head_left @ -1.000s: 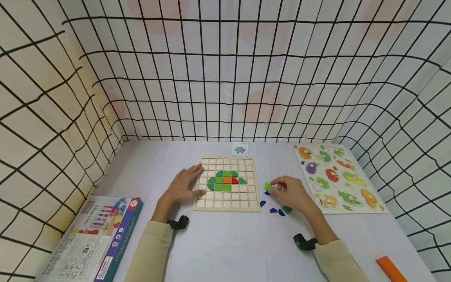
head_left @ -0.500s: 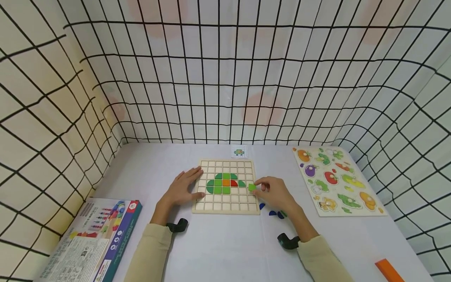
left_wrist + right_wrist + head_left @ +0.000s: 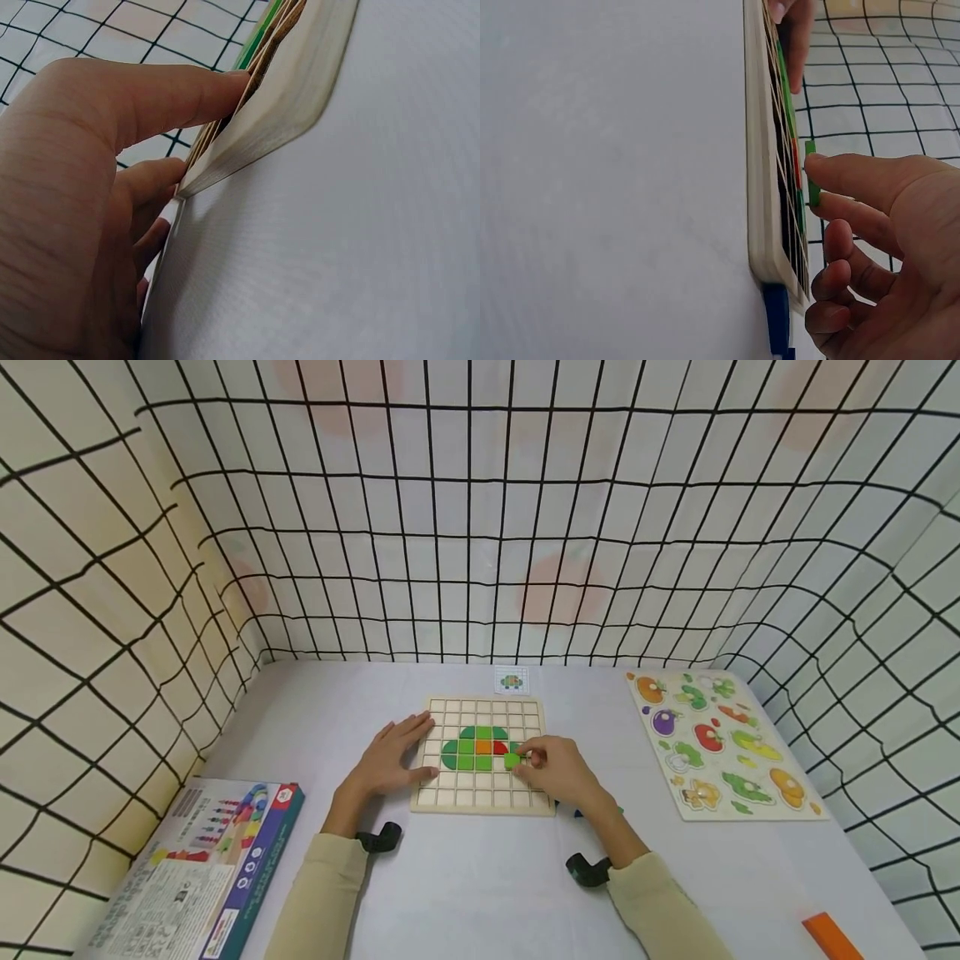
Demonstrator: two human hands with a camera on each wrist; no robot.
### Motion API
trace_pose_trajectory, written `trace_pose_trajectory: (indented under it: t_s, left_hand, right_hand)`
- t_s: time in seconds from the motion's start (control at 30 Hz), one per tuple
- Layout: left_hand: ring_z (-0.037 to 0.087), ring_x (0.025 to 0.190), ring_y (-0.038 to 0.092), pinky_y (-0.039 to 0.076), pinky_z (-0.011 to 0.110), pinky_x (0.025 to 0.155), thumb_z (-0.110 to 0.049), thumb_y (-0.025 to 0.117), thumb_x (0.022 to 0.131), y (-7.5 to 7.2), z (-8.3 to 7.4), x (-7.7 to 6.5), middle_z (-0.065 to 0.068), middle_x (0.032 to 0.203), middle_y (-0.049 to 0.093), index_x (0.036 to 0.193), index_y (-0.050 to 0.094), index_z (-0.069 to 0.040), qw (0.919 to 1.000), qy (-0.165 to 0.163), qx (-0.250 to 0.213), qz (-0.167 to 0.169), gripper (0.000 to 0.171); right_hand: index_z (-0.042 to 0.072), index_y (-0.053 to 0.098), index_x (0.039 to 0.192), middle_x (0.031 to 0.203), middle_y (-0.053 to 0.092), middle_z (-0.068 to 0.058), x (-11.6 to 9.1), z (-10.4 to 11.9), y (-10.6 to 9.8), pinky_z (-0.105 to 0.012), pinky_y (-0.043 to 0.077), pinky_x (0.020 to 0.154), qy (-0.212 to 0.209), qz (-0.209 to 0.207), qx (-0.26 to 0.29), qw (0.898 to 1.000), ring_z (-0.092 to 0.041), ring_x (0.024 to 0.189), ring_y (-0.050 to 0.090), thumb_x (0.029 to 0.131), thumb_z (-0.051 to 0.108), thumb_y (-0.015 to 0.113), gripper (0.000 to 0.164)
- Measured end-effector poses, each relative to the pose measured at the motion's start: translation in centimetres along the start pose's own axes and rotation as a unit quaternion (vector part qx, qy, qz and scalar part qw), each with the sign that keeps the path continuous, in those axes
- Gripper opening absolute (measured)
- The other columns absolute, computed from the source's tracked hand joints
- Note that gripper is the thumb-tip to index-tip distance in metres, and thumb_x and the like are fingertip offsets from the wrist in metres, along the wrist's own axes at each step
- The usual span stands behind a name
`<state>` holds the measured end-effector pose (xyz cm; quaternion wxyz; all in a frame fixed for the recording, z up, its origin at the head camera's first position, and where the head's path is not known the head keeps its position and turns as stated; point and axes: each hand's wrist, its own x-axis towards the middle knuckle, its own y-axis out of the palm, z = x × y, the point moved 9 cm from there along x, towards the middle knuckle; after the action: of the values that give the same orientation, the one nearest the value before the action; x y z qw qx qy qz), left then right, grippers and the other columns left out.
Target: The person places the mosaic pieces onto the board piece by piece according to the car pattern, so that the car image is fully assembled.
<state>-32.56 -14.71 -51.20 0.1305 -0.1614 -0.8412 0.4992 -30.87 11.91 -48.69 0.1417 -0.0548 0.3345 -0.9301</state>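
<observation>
A wooden grid board lies mid-table, with a cluster of green tiles, an orange tile and a red tile in its cells. My left hand rests at the board's left edge, fingers extended and thumb on the frame. Between thumb and index finger, my right hand pinches a light green square tile over the right part of the grid. In the right wrist view this green tile is held on edge just off the board's face, the other fingers curled.
Blue pieces lie right of the board, partly hidden by my right hand. A small pattern card sits behind the board. A vegetable puzzle board is at right, a printed box at left, an orange object front right. Black mesh surrounds the table.
My right hand has carried the light green square tile leftward, from beside the board to over its grid. The left hand has stayed at the board's edge.
</observation>
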Motion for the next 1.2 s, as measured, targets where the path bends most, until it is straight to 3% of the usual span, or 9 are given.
trace_pose_trajectory:
  t_s: [0.7, 1.0, 1.2]
  left_hand:
    - [0.031, 0.158, 0.026, 0.016, 0.057, 0.129, -0.054, 0.068, 0.086, -0.1, -0.3, -0.3, 0.004, 0.170, 0.029, 0.162, 0.035, -0.014, 0.9999, 0.007, -0.009, 0.003, 0.091]
    - [0.031, 0.158, 0.026, 0.016, 0.056, 0.129, -0.051, 0.068, 0.086, -0.3, -0.4, -0.3, 0.004, 0.170, 0.030, 0.161, 0.036, -0.014, 0.9999, 0.008, -0.008, 0.000, 0.090]
    - [0.032, 0.158, 0.026, 0.016, 0.057, 0.129, -0.052, 0.067, 0.086, -0.3, -0.4, -0.3, 0.005, 0.170, 0.030, 0.161, 0.035, -0.014, 0.9999, 0.008, -0.008, -0.001, 0.090]
  right_hand:
    - [0.011, 0.078, 0.111, 0.074, 0.056, 0.001, 0.5, 0.1, 1.7, -0.024, 0.037, 0.054, 0.001, -0.001, -0.027, 1.000, -0.013, 0.063, 0.047, 0.087, 0.021, 0.084, 0.026]
    - [0.011, 0.079, 0.111, 0.079, 0.057, 0.000, 0.6, 0.2, 1.5, -0.025, 0.039, 0.058, 0.001, -0.009, -0.029, 1.000, -0.015, 0.068, 0.048, 0.086, 0.023, 0.084, 0.027]
    - [0.011, 0.079, 0.110, 0.083, 0.060, -0.001, 0.2, 0.3, 0.7, -0.026, 0.042, 0.063, -0.012, -0.012, -0.003, 1.000, -0.015, 0.073, 0.050, 0.087, 0.021, 0.083, 0.026]
